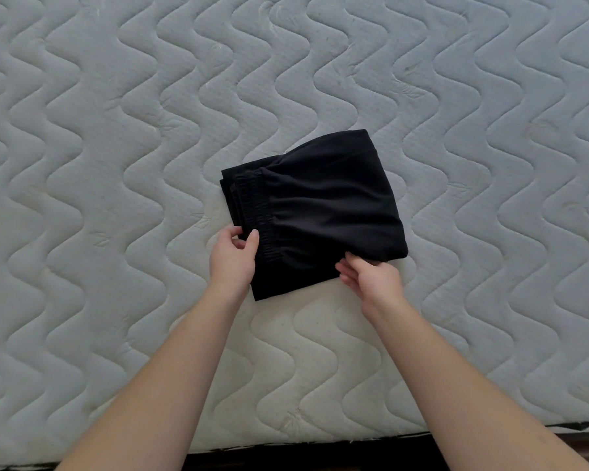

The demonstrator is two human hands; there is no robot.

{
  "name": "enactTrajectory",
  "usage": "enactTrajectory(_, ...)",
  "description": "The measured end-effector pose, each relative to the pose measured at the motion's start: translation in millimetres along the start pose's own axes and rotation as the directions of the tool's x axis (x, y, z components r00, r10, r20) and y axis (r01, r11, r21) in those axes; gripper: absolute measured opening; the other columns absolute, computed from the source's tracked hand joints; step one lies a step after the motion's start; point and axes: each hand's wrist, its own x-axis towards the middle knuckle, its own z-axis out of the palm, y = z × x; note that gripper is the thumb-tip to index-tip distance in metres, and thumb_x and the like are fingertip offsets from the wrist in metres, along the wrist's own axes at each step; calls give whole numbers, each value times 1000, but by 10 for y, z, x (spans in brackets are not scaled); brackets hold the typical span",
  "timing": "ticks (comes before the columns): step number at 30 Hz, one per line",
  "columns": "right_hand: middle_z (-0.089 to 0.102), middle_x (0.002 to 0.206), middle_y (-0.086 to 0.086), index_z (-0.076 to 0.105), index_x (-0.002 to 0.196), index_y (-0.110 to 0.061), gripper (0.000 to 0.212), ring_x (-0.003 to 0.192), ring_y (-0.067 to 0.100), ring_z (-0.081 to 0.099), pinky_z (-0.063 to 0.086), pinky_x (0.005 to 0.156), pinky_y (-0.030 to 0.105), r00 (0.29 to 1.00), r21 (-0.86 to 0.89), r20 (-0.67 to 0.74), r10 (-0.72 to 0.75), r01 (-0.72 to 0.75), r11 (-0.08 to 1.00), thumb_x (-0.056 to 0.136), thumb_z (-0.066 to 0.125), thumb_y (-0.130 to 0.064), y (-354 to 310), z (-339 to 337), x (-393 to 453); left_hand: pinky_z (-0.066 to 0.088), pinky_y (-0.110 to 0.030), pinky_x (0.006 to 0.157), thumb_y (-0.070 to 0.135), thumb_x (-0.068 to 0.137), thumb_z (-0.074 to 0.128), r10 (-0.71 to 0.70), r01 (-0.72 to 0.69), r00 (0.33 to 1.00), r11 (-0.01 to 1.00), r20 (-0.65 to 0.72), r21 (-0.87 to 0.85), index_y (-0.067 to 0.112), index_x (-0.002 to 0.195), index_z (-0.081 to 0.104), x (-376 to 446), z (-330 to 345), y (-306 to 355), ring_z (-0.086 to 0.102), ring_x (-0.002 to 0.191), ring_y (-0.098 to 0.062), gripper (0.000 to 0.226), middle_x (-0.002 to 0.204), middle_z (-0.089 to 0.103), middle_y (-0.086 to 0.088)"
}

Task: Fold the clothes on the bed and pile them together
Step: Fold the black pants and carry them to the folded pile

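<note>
On the quilted mattress (82,164), just ahead of both wrists, black folded shorts (320,205) lying long axis left to right, left hand (233,256) pinching the waistband end, right hand (368,277) seemingly gripping the near edge.

No readable text, label, brand, number or sign showed anywhere in the head view — not on the folded black fabric garment with the gathered elastic waistband (315,205), nor on the pale quilted mattress with wavy stitching (116,164) beneath it. The stitched waves were pattern only — no letters or figures.
</note>
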Motion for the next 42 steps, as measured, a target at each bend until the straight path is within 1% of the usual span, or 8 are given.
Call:
enactTrajectory(5,61,116,7,58,108,-17,29,113,20,57,43,106,40,949,362,308,67,-182,914,85,71,-29,-64,45,-102,54,-37,88,37,95,59,-48,48,999,998,10,-40,15,130,55,9,38,-2,65,92,-16,41,100,66,-2)
enactTrajectory(11,66,118,8,58,117,-12,26,99,17,68,57,80,29,968,488,249,20,-143,861,93,63,-19,-25,70,5,53,-35,92,31,97,59,-90,93,996,982,22,-167,15,130,53,-8,57,-8,65,99,-20,37,107,66,-9)
enactTrajectory(14,66,113,11,58,105,-6,15,90,16,71,58,70,27,980,338,196,45,-111,935,96,59,-18,28,-76,85,53,-36,92,25,98,58,-126,131,991,968,37,-213,12,129,53,-2,65,10,65,101,-23,34,106,65,-9)
enactTrajectory(19,73,65,2,69,76,-10,40,54,7,67,44,42,20,997,-377,3,-78,73,923,84,69,-50,-72,-245,180,49,-23,71,28,96,60,-89,88,996,994,-16,-64,15,131,50,-8,58,76,62,89,-14,39,95,59,3)
enactTrajectory(23,70,65,1,66,75,-17,24,43,3,58,39,47,23,987,-516,-60,-149,97,851,87,66,-37,-137,-496,143,43,-43,105,34,87,65,21,-14,995,998,-102,66,22,140,41,36,49,138,48,123,-22,59,132,46,-4)
enactTrajectory(29,59,90,-8,57,107,-20,20,76,4,54,37,72,25,734,-589,-261,-627,394,706,89,50,-23,-499,-556,162,37,-43,113,59,71,78,-137,134,990,988,-27,-77,16,152,22,175,80,267,40,135,-19,107,152,32,-6)
enactTrajectory(36,57,107,-10,54,127,-20,46,96,8,54,38,77,20,778,-694,278,-564,569,442,90,59,-47,-1005,-18,680,53,-20,45,21,70,88,-346,413,907,843,241,-345,7,109,66,332,32,357,73,65,-11,47,100,73,-7)
enactTrajectory(42,55,95,-10,47,111,-24,51,88,17,54,41,71,33,707,-809,489,-510,587,39,83,55,-65,-1123,-108,863,55,-23,81,31,76,84,-100,141,981,956,168,-257,27,119,60,247,30,220,67,93,0,49,108,69,14)
